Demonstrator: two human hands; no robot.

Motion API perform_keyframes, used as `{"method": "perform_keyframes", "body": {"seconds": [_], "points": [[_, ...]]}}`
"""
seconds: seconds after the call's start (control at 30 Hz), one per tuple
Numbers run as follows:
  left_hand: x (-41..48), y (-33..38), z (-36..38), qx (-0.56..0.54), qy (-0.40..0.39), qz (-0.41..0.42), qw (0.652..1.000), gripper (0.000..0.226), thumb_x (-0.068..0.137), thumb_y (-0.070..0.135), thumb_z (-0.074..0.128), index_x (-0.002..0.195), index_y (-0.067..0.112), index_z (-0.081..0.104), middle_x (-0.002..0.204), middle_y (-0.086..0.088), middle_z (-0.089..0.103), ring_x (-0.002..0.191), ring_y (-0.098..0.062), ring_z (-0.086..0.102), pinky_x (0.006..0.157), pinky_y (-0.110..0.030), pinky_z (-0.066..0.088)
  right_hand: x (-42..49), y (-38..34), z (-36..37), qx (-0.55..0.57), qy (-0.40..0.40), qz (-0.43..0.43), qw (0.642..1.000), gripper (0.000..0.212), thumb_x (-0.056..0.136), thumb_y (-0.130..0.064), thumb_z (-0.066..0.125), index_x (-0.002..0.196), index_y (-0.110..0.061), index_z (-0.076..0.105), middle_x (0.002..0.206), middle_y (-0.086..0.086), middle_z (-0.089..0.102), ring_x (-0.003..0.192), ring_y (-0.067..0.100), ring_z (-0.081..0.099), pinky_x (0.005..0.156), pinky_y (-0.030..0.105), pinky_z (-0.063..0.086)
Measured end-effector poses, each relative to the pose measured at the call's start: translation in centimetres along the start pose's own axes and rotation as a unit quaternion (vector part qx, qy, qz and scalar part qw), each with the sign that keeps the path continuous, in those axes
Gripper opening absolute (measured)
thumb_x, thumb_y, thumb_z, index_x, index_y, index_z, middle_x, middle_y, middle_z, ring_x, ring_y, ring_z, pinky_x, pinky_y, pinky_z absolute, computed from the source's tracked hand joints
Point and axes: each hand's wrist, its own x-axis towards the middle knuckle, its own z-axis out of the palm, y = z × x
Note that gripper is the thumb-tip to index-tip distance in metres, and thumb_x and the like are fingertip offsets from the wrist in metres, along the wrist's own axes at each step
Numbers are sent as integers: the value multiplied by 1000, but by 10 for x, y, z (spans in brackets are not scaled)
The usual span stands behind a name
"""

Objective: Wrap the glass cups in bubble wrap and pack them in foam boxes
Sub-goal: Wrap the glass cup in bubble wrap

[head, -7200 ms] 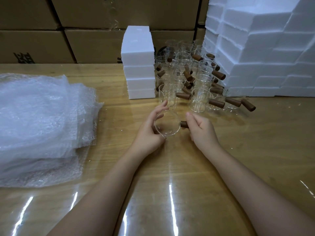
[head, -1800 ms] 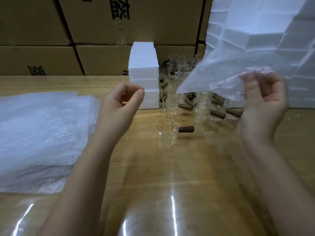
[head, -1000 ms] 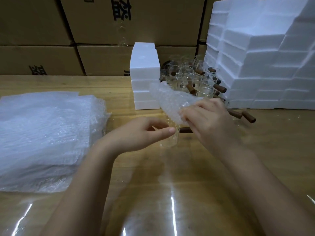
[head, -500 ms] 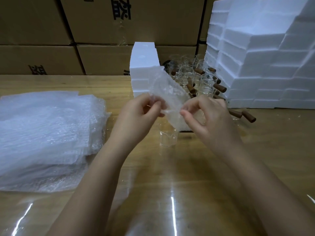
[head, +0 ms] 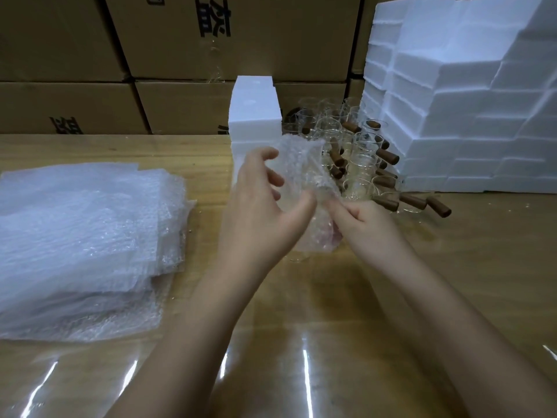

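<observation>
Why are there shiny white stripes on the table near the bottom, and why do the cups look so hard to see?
In the head view, the stripes are glare on the glossy table; the glass cups are clear and slightly soft, so mostly their brown handles stand out; the wide lens bends the foam boxes at the edge.
</observation>
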Motion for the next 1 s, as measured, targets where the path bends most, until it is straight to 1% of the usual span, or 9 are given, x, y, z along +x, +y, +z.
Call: {"method": "perform_keyframes", "body": {"seconds": [0.07,0.2,0.37,0.5,0.57,0.63,0.87,0.93,1.0], "points": [[-2,-3,4,72,-44,-4,996,57,77,42,60,128,35,36,97,18,47,84,2,51,59,-20,38,-2,-4,2,26,-29,-12,999,56,99,-38,44,47,-31,63,49,-21,61,50,-5,57,55,10,38],[-2,1,6,82,-30,-9,996,31,85,38,57,113,29,50,80,16,56,72,3,55,59,-25,44,-5,-9,5,44,-92,-29,994,53,95,-52,38,59,-27,67,64,-17,69,65,4,66,71,32,51],[-3,4,6,27,-66,-9,997,14,89,29,59,101,27,52,70,11,60,67,4,56,57,-13,41,-7,-11,8,2,-79,-52,996,46,98,-46,34,61,-48,62,48,-7,47,45,4,42,51,27,32],[1,1,-1,46,-36,2,998,5,89,19,58,89,23,59,68,12,57,65,2,53,57,-15,40,-8,-11,8,1,-92,-34,995,51,99,-47,31,70,-35,71,72,-10,70,67,3,63,69,29,47],[5,-2,-9,39,-16,-13,999,8,89,19,58,83,24,60,68,11,58,62,-3,52,57,-22,42,-6,-9,6,-7,-61,-15,998,58,99,-46,34,64,-18,70,65,0,69,60,15,62,62,31,48],[10,-6,-21,27,25,-30,999,14,88,18,59,77,27,59,66,11,58,60,-3,52,57,-23,43,-4,-7,3,19,-18,34,999,59,98,-45,37,54,-17,64,57,4,66,55,21,59,58,32,43],[16,-9,-46,60,116,-22,991,19,83,16,56,72,31,52,64,13,54,63,5,51,50,-9,35,3,0,-1,53,91,47,993,12,90,-37,53,96,-27,53,104,-6,59,86,6,60,70,24,48],[16,-7,-43,49,105,-18,993,20,85,17,56,73,33,52,64,12,54,61,3,51,49,-11,35,-3,-10,2,73,141,-13,987,15,90,-26,59,102,-26,50,112,-5,50,86,-2,55,70,10,45],[13,-4,-38,51,94,6,994,20,87,19,57,73,32,52,64,10,56,62,-3,52,50,-17,36,-8,-23,-2,28,225,-162,960,17,88,-8,58,103,-14,55,110,3,46,86,2,51,77,6,41]]}}
